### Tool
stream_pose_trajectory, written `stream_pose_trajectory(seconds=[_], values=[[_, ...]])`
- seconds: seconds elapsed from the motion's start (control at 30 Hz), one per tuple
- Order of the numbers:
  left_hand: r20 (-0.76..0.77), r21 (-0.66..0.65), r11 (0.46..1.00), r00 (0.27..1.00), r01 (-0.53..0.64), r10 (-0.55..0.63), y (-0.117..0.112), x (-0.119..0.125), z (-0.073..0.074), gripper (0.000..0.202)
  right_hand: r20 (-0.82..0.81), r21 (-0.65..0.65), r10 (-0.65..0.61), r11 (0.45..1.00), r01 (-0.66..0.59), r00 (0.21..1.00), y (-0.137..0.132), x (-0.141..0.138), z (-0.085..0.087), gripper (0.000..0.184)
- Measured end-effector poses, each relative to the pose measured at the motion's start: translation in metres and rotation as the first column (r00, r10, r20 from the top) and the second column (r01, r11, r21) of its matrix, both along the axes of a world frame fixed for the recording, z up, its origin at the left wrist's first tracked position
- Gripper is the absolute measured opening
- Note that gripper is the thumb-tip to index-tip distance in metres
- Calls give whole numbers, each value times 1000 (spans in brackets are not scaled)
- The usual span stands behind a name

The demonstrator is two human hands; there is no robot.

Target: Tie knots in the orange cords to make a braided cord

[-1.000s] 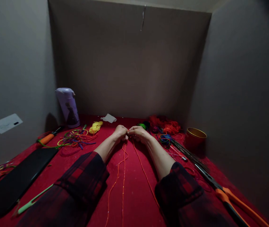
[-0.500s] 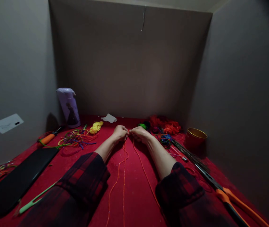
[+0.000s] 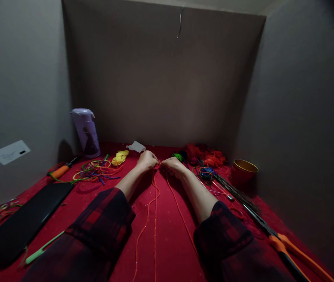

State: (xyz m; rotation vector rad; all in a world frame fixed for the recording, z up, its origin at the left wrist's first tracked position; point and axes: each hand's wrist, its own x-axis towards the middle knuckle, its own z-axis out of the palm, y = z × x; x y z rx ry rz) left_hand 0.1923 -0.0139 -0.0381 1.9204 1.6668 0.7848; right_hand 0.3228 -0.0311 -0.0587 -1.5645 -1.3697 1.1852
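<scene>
Mid red tabletop [image 3: 169, 243], the left hand [image 3: 148, 160] has just risen slightly. It and the right hand [image 3: 173, 165] pinch the orange cord [image 3: 155, 235], strands trailing between the forearms; handling apparently continues.

Orange cords [image 3: 155, 235] obstruct the gap between forearms [image 3: 199, 192].

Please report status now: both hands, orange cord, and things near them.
Left hand, right hand: both holding orange cord. Strands trailing toward wearer. Yellow bundle left of left hand, not touching.
</scene>
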Motion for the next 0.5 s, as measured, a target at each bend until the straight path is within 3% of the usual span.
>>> stream_pose_trajectory(seconds=[0.17,0.5], values=[[-13,-143,979,989,143,-147,-10,1,15,11,-7,4,1,1000,-1,1000,4,1,-5,20],[-68,-286,893,922,348,-381,-21,11,7,8,-5,-10,-1,1000,1,1000,1,3,0,25]])
